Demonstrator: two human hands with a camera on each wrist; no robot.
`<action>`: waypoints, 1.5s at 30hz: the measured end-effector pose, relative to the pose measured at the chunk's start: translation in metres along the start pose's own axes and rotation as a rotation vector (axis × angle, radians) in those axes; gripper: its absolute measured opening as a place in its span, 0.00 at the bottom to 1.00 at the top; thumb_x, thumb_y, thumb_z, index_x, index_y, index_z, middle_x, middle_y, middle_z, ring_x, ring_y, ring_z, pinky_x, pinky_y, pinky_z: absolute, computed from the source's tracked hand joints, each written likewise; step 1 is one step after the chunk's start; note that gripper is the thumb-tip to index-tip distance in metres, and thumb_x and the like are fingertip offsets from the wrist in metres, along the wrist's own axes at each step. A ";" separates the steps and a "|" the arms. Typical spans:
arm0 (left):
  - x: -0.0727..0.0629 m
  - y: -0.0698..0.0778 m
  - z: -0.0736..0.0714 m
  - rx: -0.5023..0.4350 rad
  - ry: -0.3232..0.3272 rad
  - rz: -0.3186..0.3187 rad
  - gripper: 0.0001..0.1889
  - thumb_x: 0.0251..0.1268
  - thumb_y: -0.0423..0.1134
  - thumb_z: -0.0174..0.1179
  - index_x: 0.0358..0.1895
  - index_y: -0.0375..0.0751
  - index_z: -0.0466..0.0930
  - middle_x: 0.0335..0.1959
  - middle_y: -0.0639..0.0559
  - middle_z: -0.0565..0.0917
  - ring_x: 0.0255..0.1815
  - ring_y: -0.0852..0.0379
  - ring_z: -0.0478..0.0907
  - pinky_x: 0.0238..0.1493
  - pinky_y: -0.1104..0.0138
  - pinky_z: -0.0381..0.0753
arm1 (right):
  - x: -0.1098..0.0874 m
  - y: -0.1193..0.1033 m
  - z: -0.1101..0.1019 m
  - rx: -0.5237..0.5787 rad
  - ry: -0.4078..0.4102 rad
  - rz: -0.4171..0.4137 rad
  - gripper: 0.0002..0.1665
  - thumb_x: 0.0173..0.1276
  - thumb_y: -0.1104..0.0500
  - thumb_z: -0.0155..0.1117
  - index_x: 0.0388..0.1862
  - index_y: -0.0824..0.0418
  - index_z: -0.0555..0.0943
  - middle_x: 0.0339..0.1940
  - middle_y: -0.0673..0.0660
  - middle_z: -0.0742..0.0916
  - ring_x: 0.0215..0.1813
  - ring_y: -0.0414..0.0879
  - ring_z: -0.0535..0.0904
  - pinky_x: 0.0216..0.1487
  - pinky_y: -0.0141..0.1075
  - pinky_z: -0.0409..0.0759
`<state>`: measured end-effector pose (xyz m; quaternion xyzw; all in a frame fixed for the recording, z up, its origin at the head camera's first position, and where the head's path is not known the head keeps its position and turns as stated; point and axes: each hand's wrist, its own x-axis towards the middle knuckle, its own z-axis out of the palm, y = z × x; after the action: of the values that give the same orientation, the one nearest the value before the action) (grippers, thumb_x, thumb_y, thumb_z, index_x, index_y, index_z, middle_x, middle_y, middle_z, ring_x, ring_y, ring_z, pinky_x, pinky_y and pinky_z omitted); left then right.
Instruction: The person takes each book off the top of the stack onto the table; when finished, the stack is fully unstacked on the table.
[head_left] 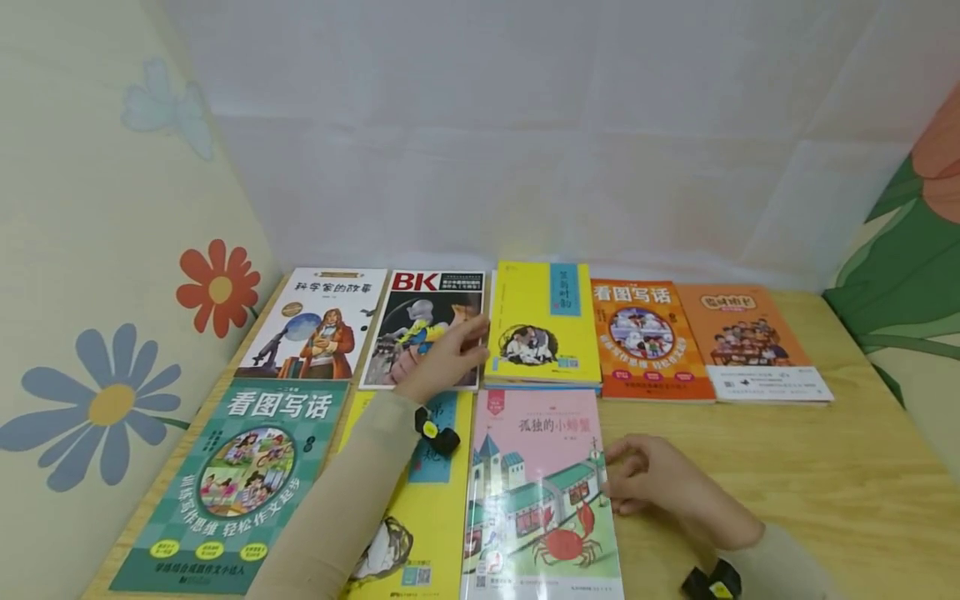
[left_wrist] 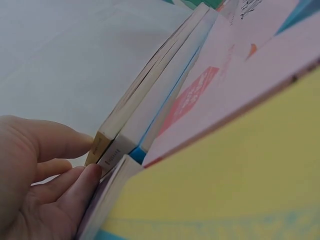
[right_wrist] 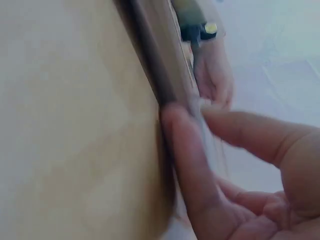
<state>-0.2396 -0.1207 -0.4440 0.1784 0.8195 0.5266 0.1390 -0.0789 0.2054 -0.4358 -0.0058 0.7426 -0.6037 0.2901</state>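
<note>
A yellow book lies on other books in the back row, a blue panel on its cover. At its left edge is my left hand, passing over the BK magazine. In the left wrist view, the fingertips touch the gold and white spines of that stack. Below it in the head view lies a pink book with a red crab on the cover. My right hand pinches its right edge near the middle. The book's edge is blurred in the right wrist view.
Left lie a white book, a green book and a second yellow book, partly under my left forearm. Two orange-covered books lie right of the stack. A white cloth hangs behind the wooden table.
</note>
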 end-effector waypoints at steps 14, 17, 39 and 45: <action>0.003 0.001 -0.003 -0.031 -0.019 0.015 0.33 0.79 0.37 0.54 0.81 0.39 0.52 0.80 0.43 0.60 0.78 0.46 0.60 0.74 0.54 0.65 | 0.049 -0.041 -0.053 -0.213 0.288 -0.212 0.22 0.75 0.58 0.64 0.61 0.70 0.78 0.48 0.64 0.85 0.44 0.50 0.85 0.44 0.40 0.87; 0.002 0.002 -0.003 -0.035 -0.026 0.001 0.34 0.79 0.37 0.54 0.81 0.40 0.52 0.80 0.44 0.60 0.78 0.47 0.60 0.74 0.54 0.65 | 0.065 -0.048 -0.060 -0.206 0.336 -0.166 0.23 0.77 0.55 0.62 0.64 0.67 0.77 0.51 0.65 0.85 0.45 0.50 0.84 0.45 0.38 0.87; -0.002 -0.001 -0.003 -0.043 -0.019 -0.004 0.33 0.79 0.37 0.54 0.81 0.41 0.52 0.79 0.45 0.61 0.78 0.47 0.60 0.73 0.54 0.67 | 0.119 -0.061 -0.047 -0.245 0.385 0.020 0.45 0.65 0.42 0.73 0.74 0.62 0.69 0.56 0.62 0.81 0.37 0.51 0.74 0.36 0.37 0.77; -0.003 -0.001 -0.002 -0.057 -0.030 0.006 0.34 0.79 0.37 0.54 0.82 0.40 0.52 0.80 0.44 0.59 0.78 0.47 0.59 0.73 0.53 0.68 | 0.121 -0.061 -0.048 -0.236 0.386 0.039 0.43 0.68 0.46 0.72 0.75 0.62 0.68 0.56 0.62 0.80 0.41 0.51 0.75 0.38 0.36 0.77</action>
<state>-0.2379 -0.1238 -0.4439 0.1847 0.8014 0.5474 0.1549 -0.2215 0.1881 -0.4276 0.0904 0.8498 -0.4968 0.1514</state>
